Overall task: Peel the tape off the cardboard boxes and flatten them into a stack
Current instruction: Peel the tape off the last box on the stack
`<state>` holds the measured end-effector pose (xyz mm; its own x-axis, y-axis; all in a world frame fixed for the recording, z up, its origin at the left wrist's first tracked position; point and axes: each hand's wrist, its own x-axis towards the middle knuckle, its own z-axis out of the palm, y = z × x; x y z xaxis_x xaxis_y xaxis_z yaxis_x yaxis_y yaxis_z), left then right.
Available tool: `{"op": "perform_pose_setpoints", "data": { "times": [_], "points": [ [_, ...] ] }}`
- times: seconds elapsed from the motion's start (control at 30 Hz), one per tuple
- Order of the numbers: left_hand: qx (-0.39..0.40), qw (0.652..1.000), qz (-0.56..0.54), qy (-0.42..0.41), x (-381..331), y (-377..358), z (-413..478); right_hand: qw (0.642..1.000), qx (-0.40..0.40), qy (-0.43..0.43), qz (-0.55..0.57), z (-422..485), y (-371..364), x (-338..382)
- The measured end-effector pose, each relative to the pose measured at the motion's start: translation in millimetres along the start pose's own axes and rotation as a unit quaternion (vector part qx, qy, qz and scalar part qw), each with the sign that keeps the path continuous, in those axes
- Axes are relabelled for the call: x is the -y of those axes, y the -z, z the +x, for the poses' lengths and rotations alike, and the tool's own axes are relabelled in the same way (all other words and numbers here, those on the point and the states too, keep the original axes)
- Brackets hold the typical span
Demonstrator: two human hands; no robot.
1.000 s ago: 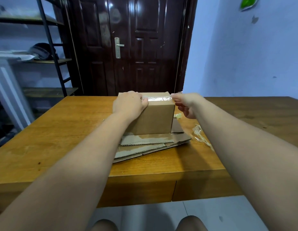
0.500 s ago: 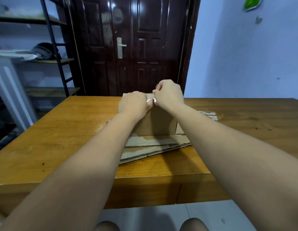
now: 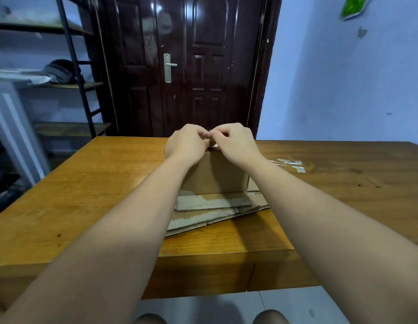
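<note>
Atop the cardboard box (image 3: 215, 175), the person's two hands meet knuckle to knuckle. The left hand (image 3: 187, 143) curls over the box's top and holds it; whether it also nips the tape cannot be told. The right hand (image 3: 235, 143) pinches the clear tape (image 3: 215, 146), a shiny sliver of which shows on the box's top edge directly under the fingertips. Under the box lies a stack of flattened cardboard (image 3: 212, 206) on the wooden table (image 3: 86, 195). Right of the box lie peeled tape strips (image 3: 290, 163); behind it stands a dark door (image 3: 180, 66).
</note>
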<state>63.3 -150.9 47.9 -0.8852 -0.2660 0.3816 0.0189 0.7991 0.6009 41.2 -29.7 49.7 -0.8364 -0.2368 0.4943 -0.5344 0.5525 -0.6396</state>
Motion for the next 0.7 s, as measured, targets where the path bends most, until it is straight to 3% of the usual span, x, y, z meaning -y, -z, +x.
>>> {"op": "perform_pose_setpoints", "data": {
  "times": [0.07,0.17,0.27,0.33,0.4,0.53,0.7],
  "points": [
    [-0.008,1.0,-0.005,0.009,0.3,-0.4,0.1,0.997,-0.064,-0.011,0.034,2.0,-0.5,-1.4],
    [-0.022,1.0,0.008,0.015,1.9,-2.5,1.0,0.984,-0.095,-0.069,0.133,7.7,5.4,-1.2],
    [-0.037,0.999,0.008,0.034,4.7,-2.7,3.3,0.991,-0.119,-0.051,0.012,7.6,8.0,-7.0],
    [-0.039,0.999,0.01,0.036,6.0,-2.5,4.4,0.991,-0.063,-0.049,-0.111,2.8,7.4,-13.6],
    [-0.024,0.999,0.025,0.026,3.8,-3.1,3.5,0.984,-0.022,-0.067,-0.162,-1.5,6.2,-24.1],
    [-0.03,0.999,0.028,0.024,-1.0,-4.1,4.1,0.988,-0.041,-0.086,-0.121,-9.4,1.9,-32.5],
    [-0.05,0.994,-0.091,0.045,1.4,-0.6,2.9,0.989,-0.061,-0.103,-0.086,-11.3,-1.2,-31.1]
  ]
}}
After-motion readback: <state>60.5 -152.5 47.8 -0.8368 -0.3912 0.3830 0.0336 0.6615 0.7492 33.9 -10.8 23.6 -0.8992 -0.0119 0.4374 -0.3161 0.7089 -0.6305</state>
